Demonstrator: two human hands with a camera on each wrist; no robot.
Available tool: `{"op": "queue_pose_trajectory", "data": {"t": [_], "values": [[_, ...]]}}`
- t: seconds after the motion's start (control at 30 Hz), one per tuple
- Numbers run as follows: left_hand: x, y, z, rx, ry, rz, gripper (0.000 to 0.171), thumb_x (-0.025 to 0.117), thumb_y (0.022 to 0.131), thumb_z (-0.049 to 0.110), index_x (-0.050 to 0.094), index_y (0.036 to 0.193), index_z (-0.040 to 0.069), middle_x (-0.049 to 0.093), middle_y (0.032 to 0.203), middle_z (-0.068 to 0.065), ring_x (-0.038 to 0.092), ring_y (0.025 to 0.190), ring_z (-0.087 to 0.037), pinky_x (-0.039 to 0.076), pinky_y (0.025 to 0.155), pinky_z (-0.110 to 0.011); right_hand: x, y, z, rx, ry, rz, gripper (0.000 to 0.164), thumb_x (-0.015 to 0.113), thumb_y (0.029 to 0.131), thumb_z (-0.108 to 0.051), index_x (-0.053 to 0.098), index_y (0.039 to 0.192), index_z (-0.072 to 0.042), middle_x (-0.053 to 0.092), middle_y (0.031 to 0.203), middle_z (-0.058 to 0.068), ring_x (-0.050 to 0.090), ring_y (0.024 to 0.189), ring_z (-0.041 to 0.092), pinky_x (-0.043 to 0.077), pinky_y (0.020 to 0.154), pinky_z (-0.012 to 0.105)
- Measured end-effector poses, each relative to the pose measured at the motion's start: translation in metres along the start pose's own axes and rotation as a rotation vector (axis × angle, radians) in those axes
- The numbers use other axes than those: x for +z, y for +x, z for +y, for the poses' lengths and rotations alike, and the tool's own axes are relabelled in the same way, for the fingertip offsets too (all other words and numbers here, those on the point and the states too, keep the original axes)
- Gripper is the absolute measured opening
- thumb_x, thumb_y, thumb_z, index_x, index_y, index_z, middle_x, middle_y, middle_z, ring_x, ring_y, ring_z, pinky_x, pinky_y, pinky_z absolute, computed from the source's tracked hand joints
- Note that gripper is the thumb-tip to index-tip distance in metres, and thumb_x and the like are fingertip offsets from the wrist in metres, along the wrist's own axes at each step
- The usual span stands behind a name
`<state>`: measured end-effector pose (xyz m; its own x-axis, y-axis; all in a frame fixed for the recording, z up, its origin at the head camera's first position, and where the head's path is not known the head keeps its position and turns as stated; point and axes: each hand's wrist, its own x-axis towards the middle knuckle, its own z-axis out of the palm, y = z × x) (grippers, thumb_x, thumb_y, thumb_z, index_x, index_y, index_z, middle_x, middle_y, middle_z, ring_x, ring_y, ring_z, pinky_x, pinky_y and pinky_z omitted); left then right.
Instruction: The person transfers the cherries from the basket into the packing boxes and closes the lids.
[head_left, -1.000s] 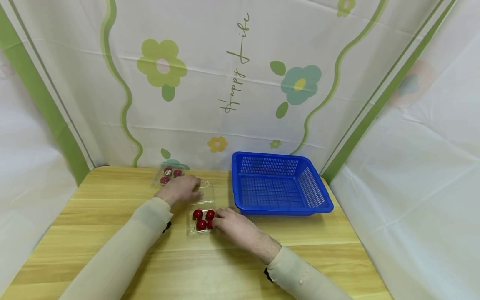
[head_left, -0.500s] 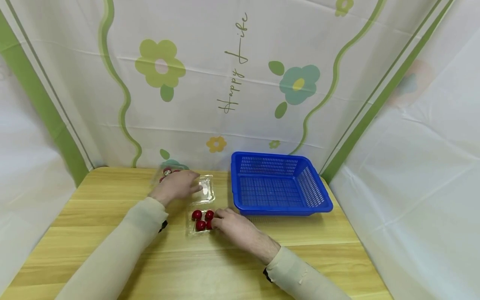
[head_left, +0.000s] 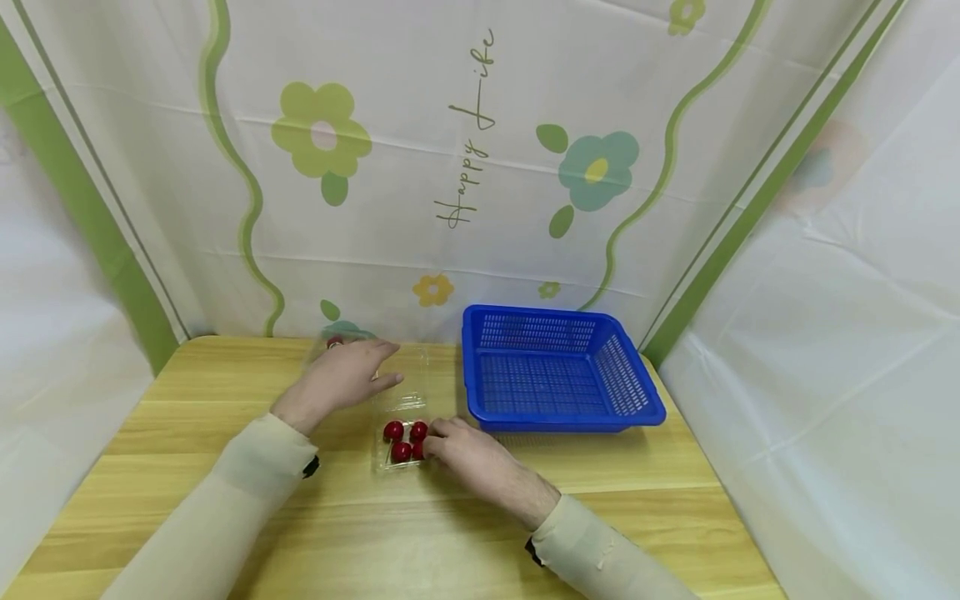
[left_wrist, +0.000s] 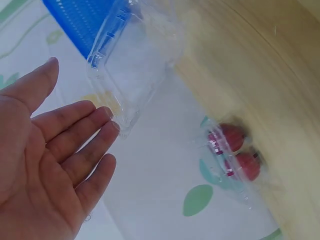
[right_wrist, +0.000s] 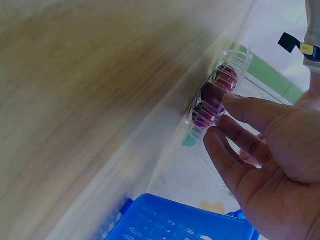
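Observation:
An opened clear plastic clamshell box [head_left: 382, 461] lies mid-table in the head view, with several small, round, dark red fruits [head_left: 401, 452] in its base. Its clear lid [head_left: 408, 379] extends from the back side. My left hand [head_left: 341, 379] is beside the lid, palm towards it, fingers nearly straight. In the left wrist view, the fingertips [left_wrist: 111, 120] are at the lid's edge; contact is hard to tell. My right hand [head_left: 476, 458] holds the base at its right side, thumb near the rim in the right wrist view, partly hiding one fruit.
Behind my left hand stands a second clear box [left_wrist: 220, 150] with red fruits, mostly hidden in the head view. A blue perforated plastic basket [head_left: 566, 421] sits at the back right of the wooden table [head_left: 420, 542]. A printed curtain [head_left: 405, 225] hangs behind.
My left hand has moved left and slightly towards me, away from the lid, and now covers more of the second box. The lid's tilt has shifted. My right hand stays at the base.

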<state>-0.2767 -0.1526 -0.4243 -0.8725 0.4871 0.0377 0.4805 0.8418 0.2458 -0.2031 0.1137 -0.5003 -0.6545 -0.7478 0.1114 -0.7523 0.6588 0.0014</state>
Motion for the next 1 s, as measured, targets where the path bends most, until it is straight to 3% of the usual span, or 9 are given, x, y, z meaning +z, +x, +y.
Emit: {"op": "queue_pose_trajectory", "data": {"t": [0.53, 0.83, 1.0], "values": [[-0.008, -0.034, 0.019, 0.103, 0.094, 0.136, 0.051, 0.08, 0.114, 0.042, 0.078, 0.149, 0.004, 0.081, 0.146, -0.018, 0.079, 0.133, -0.039, 0.07, 0.11, -0.06, 0.002, 0.0, 0.0, 0.024, 0.008, 0.04, 0.009, 0.087, 0.108, -0.016, 0.087, 0.116, -0.021, 0.081, 0.126, -0.003, 0.077, 0.115, 0.016, 0.068, 0.103, 0.026], [0.001, -0.047, 0.029, 0.197, 0.064, 0.115, 0.041, 0.085, 0.111, 0.036, 0.082, 0.138, 0.005, 0.084, 0.126, -0.009, 0.083, 0.106, -0.025, 0.074, 0.09, -0.043, 0.003, -0.004, 0.0, 0.047, 0.032, 0.101, 0.011, 0.088, 0.108, -0.015, 0.085, 0.118, -0.015, 0.08, 0.118, 0.0, 0.077, 0.107, 0.017, 0.07, 0.095, 0.027], [0.012, -0.051, 0.032, 0.238, 0.093, 0.106, 0.039, 0.087, 0.109, 0.036, 0.083, 0.134, 0.007, 0.084, 0.122, -0.006, 0.082, 0.102, -0.023, 0.074, 0.091, -0.043, 0.003, -0.006, 0.002, 0.061, 0.042, 0.087, 0.015, 0.089, 0.106, -0.015, 0.082, 0.119, -0.014, 0.077, 0.11, -0.001, 0.074, 0.1, 0.016, 0.067, 0.087, 0.026]]}}
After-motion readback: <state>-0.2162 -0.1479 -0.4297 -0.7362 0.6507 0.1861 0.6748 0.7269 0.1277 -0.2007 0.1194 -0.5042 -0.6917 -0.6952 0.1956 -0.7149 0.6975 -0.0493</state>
